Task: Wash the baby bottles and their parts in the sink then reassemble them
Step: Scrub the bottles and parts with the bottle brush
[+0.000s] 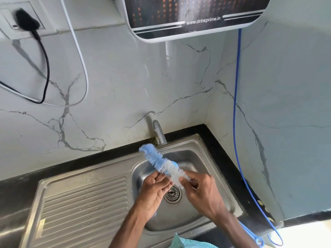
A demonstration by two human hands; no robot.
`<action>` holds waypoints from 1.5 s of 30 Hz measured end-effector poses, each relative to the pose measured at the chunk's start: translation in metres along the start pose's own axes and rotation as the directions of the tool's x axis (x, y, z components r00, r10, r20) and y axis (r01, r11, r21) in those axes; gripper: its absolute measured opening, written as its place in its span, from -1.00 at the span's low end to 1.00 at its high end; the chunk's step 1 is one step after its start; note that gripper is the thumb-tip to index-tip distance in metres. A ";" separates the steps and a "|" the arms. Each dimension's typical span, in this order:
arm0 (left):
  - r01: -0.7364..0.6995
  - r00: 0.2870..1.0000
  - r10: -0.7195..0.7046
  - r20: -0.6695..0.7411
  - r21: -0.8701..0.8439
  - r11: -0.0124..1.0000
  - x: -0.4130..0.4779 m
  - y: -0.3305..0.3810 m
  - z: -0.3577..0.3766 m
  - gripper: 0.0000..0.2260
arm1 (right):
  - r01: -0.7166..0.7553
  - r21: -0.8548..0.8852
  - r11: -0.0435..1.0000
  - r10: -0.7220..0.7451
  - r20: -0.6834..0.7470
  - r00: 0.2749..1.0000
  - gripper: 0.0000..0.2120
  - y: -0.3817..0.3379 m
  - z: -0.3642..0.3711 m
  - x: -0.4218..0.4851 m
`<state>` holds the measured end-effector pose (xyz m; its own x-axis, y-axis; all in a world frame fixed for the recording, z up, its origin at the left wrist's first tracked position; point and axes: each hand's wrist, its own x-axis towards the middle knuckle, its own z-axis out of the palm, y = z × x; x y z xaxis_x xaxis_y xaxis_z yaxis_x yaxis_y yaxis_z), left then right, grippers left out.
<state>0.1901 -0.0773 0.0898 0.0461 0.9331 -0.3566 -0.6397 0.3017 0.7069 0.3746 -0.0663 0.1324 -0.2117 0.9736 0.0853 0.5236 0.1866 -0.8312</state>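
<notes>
A bottle brush [155, 158] with blue and white bristles slants over the steel sink [202, 146], tip up to the left. My right hand [202, 192] grips it at the lower end of the bristles. The brush's blue handle end [258, 240] shows under my right forearm. My left hand [152, 190], palm up, has its fingers curled on the white bristles. A small blue rounded piece [175, 164] peeks from behind the brush; I cannot tell what it is. No baby bottle is visible.
The drain [172, 194] lies below my hands, and the tap [159, 133] stands at the sink's back edge with no water running. A ribbed drainboard [80, 203] extends left. A water purifier [188, 18] hangs above, with a blue tube [236, 104] down the right wall.
</notes>
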 end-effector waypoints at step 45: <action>-0.027 0.987 0.061 -0.149 0.219 0.975 0.000 0.002 0.026 -0.78 | -0.025 -0.008 1.000 0.024 -0.046 0.999 -0.56 0.015 0.012 0.000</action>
<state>0.2091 -0.0721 0.1070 -0.1080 0.9103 -0.3996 -0.4574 0.3114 0.8330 0.3725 -0.0655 0.1138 -0.1608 0.9828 0.0903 0.5349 0.1637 -0.8289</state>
